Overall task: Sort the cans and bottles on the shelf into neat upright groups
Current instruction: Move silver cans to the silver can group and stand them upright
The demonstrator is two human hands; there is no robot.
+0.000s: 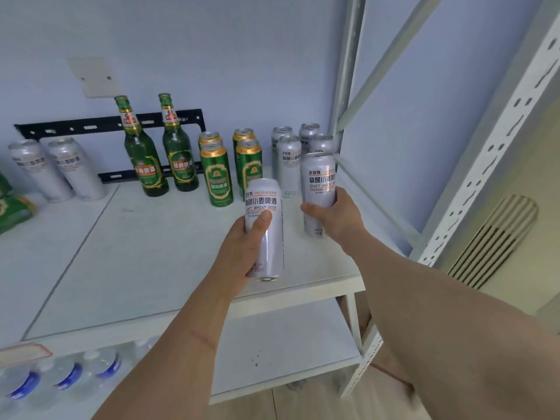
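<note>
My left hand (242,253) is wrapped around a silver wheat-beer can (264,231), thumb across the label, holding it upright and clear of the shelf (136,253) above the front edge. My right hand (330,216) is closed around a second silver can (318,189), also upright; I cannot tell whether its base touches the shelf. That second can sits just in front of the cluster of silver cans (291,159), four of them standing upright near the back right corner of the shelf, and I take that cluster as my landmark. Just left of the cluster stand four green cans (216,174) with gold rims, upright in two close pairs. Further left of the cluster are two green glass bottles (145,156), upright side by side against a black metal bracket (91,127) on the wall. Well to the left of the cluster, two more silver cans (57,168) stand together near the wall, and beyond them, at the frame's edge, lies some green packaging (13,207). Right of the cluster rises the white slotted upright (491,147) of the rack. Below the shelf, on a lower level to the left, are clear water bottles (60,377) with blue labels.
</note>
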